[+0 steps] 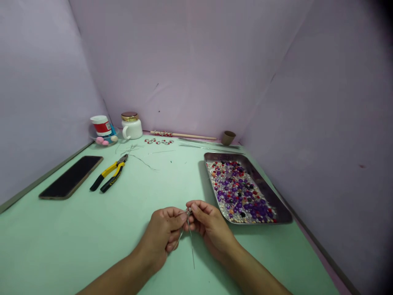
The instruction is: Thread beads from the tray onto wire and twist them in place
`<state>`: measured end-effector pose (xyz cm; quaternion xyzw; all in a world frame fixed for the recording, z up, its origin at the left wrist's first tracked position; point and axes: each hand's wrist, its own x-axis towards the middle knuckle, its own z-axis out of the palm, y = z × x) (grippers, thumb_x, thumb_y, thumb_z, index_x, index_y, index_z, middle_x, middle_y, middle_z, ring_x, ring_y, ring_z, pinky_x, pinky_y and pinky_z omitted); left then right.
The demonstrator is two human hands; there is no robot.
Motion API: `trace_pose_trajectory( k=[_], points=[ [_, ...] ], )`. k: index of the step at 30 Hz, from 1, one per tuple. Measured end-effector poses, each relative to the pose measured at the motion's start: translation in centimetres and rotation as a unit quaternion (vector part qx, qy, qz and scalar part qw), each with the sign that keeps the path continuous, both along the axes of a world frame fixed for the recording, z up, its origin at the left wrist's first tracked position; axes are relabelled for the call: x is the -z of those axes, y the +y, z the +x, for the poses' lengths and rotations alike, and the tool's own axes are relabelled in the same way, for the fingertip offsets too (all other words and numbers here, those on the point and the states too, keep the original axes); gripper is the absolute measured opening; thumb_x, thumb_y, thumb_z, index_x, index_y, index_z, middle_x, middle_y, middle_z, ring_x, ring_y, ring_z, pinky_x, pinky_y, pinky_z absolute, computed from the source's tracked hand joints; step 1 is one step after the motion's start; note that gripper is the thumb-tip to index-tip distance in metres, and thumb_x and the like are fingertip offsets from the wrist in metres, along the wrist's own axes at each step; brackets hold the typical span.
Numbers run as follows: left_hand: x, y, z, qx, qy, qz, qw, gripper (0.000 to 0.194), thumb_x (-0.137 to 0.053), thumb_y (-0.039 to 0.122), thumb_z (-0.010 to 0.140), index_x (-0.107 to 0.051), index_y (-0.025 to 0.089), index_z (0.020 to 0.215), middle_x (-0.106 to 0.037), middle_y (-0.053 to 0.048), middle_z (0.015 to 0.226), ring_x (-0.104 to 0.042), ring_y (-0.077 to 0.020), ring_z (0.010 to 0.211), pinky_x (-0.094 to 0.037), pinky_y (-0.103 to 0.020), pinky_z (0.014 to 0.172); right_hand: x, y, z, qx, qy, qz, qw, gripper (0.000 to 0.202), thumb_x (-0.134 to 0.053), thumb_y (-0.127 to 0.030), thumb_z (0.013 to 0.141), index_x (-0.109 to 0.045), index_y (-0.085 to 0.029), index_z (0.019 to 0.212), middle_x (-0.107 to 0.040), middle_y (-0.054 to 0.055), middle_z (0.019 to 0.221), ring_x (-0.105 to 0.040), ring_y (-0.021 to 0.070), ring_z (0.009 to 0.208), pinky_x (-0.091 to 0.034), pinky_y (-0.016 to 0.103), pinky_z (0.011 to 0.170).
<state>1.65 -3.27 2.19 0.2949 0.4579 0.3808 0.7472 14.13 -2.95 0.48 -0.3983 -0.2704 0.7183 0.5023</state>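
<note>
My left hand (pixel 164 231) is closed, its thumb and finger pinching thin silver wire (pixel 192 248) near the table's front middle. Pressed up beside it, my right hand (pixel 210 225) grips a small beaded piece (pixel 188 211) where the wire strands meet. Loose wire ends hang down between and below both hands. The beads at my fingertips are small and partly hidden. Right of my hands lies a metal tray (pixel 278 192) holding purple, red, white and black beads.
Yellow and black pliers (pixel 112 172) and a phone (pixel 72 178) lie left. Behind are wire scraps (pixel 143 162), a lidded white mug (pixel 132 128), a bowl (pixel 115 141) of items, beaded pieces (pixel 159 141), a wooden stick (pixel 193 136), straight wires (pixel 211 145) and a brown cup (pixel 228 138).
</note>
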Motion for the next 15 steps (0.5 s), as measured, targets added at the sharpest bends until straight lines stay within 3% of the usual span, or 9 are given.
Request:
trace_pose_trajectory(
  k=[5,10,12,15],
  points=[
    [0.1,0.2,0.5,-0.046,0.090,0.032,0.994,0.016,-0.058,0.023,0.065,-0.050,0.014,0.055,-0.048,0.004,0.040,-0.021,-0.0005,0.029,-0.013,-0.016,0.030,0.0,-0.2,-0.3,-0.005,0.001,-0.014,1.000,0.032,-0.073,-0.032,0.059,-0.061,-0.012,0.081,-0.059,0.001,0.062,-0.054,0.0086,0.054,-0.042,0.019,0.049],
    [0.6,-0.4,0.6,-0.070,0.182,0.180,0.964,0.009,-0.059,0.022,0.066,-0.055,0.014,0.061,-0.058,0.000,0.054,-0.051,-0.0091,0.048,-0.039,-0.019,0.045,0.3,-0.3,-0.4,-0.012,-0.052,0.030,0.998,0.025,-0.074,-0.031,0.056,-0.064,-0.011,0.067,-0.059,0.002,0.061,-0.051,0.0090,0.055,-0.041,0.020,0.050],
    [0.9,-0.8,0.4,-0.055,0.235,0.256,0.936,0.007,-0.054,0.022,0.071,-0.057,0.015,0.070,-0.060,-0.001,0.060,-0.054,-0.0109,0.053,-0.042,-0.021,0.050,0.5,-0.3,-0.3,-0.004,-0.057,0.041,0.998,0.024,-0.074,-0.031,0.056,-0.065,-0.012,0.068,-0.061,0.003,0.064,-0.051,0.0095,0.056,-0.041,0.020,0.051],
    [1.4,-1.4,0.1,-0.033,0.319,0.421,0.849,0.014,-0.047,0.016,0.076,-0.057,0.017,0.086,-0.060,-0.001,0.068,-0.054,-0.0111,0.056,-0.043,-0.022,0.053,0.5,-0.2,-0.2,-0.013,-0.022,0.057,0.998,0.023,-0.073,-0.030,0.059,-0.065,-0.013,0.072,-0.061,0.002,0.065,-0.051,0.0090,0.056,-0.041,0.020,0.052]
  ],
)
